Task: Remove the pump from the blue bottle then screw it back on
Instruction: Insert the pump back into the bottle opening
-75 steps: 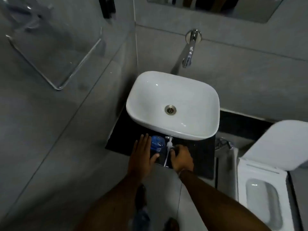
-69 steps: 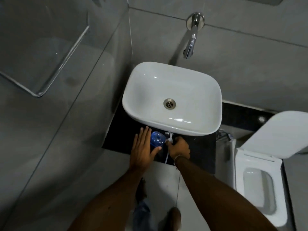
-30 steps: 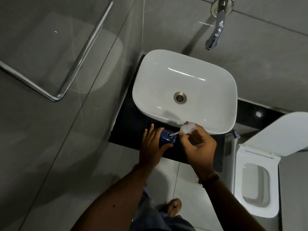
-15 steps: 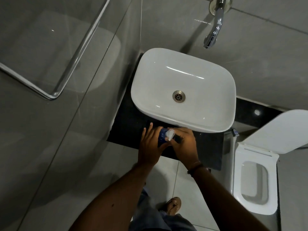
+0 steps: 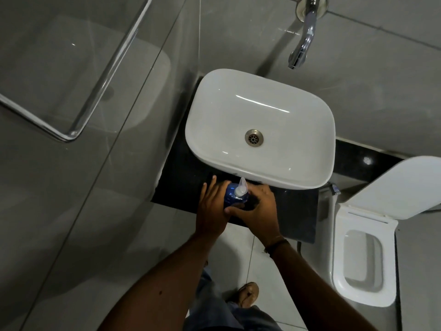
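The blue bottle (image 5: 232, 195) stands upright on the black counter (image 5: 296, 211) just in front of the white basin. Its white pump (image 5: 241, 187) sits on the bottle's neck, with the nozzle pointing toward the basin. My left hand (image 5: 211, 206) wraps the bottle's left side and holds it. My right hand (image 5: 256, 207) cups the bottle from the right and front, its thumb reaching across below the pump. The lower part of the bottle is hidden by both hands.
A white basin (image 5: 262, 130) with a metal drain fills the counter behind the bottle, and a chrome tap (image 5: 304, 37) juts from the wall above it. A white toilet (image 5: 365, 254) with raised lid stands to the right. A glass panel with a chrome rail (image 5: 95, 87) is on the left.
A second ago my right hand held the pump lifted out, its tube angled into the bottle's mouth. The pump has since gone down onto the neck, and my right hand has dropped around the bottle.
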Demonstrator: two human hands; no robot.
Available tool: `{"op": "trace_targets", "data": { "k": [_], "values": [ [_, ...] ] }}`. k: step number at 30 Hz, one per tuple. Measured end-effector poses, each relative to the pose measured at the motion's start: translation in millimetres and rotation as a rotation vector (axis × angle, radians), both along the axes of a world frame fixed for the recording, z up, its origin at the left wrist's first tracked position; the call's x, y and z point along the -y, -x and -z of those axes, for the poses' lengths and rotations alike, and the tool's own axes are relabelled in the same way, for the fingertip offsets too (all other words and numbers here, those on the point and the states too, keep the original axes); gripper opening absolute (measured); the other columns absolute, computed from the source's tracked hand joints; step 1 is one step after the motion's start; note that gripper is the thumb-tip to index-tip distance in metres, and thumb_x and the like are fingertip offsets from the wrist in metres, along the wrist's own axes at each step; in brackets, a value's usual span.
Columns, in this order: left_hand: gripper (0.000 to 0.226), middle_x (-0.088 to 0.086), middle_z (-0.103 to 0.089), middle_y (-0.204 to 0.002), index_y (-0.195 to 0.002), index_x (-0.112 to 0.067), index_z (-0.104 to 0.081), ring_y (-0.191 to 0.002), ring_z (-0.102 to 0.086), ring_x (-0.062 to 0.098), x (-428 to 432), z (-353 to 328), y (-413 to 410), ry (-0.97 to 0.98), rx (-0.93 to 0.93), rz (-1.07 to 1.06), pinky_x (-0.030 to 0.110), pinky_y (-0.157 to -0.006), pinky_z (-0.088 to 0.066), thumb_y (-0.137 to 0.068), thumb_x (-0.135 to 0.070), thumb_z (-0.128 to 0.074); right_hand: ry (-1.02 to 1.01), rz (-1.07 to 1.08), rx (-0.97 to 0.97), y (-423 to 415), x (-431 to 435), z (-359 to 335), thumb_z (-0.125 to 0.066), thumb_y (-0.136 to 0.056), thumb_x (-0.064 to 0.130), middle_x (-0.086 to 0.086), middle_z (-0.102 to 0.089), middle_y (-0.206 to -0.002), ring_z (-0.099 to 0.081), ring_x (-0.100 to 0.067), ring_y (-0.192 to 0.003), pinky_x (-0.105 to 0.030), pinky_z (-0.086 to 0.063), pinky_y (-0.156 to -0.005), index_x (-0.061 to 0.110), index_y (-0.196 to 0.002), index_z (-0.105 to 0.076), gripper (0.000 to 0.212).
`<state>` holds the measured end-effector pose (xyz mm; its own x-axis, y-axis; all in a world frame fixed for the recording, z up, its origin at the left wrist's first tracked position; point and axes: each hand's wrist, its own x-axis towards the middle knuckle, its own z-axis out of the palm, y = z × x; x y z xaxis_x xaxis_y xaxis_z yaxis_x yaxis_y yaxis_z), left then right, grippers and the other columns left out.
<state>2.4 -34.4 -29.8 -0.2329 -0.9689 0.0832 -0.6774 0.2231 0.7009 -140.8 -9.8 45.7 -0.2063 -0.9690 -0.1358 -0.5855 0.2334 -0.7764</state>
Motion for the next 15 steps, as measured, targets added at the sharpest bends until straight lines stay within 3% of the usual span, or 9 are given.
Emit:
{"op": "trace_targets", "data": {
  "k": [3,7,11,15],
  "values": [
    [0.088,0.015,-0.06,-0.143,-0.138,-0.001,-0.056,-0.149,-0.035,0.034,0.0,-0.7,0.7,-0.008,-0.017,-0.01,0.057,-0.123,-0.024,-0.097,-0.069,-0.016,0.041,0.153,-0.016,4.9,-1.6,0.4,-0.097,-0.056,0.046,-0.001,-0.068,-0.096,-0.062,-0.025,-0.095,-0.052,-0.056,-0.086,0.02,-0.089,-0.074,0.048],
    [0.094,0.015,-0.059,-0.145,-0.138,-0.001,-0.055,-0.15,-0.034,0.034,0.6,0.9,-0.4,-0.001,-0.02,0.0,0.056,-0.123,-0.024,-0.095,-0.072,-0.012,-0.027,0.011,0.021,4.3,-1.9,-0.9,-0.099,-0.061,0.04,-0.004,-0.066,-0.113,-0.059,-0.025,-0.112,-0.043,-0.051,-0.104,0.02,-0.119,-0.075,0.067],
    [0.093,0.014,-0.059,-0.146,-0.14,-0.004,-0.054,-0.151,-0.032,0.03,0.7,2.5,0.0,-0.039,-0.025,-0.012,0.053,-0.126,-0.019,-0.093,-0.076,-0.021,0.045,0.09,0.019,9.0,0.2,1.9,-0.097,-0.066,0.026,-0.005,-0.066,-0.105,-0.061,-0.028,-0.103,-0.054,-0.054,-0.093,0.023,-0.096,-0.072,0.04],
    [0.091,0.011,-0.058,-0.146,-0.14,-0.006,-0.054,-0.152,-0.03,0.028,2.3,3.6,-0.2,-0.055,-0.037,-0.008,0.054,-0.125,-0.018,-0.091,-0.077,-0.023,-0.066,-0.076,0.063,11.8,7.0,1.9,-0.091,-0.079,0.017,-0.002,-0.061,-0.129,-0.052,-0.022,-0.124,-0.034,-0.045,-0.113,0.02,-0.138,-0.067,0.064]
  ]
}}
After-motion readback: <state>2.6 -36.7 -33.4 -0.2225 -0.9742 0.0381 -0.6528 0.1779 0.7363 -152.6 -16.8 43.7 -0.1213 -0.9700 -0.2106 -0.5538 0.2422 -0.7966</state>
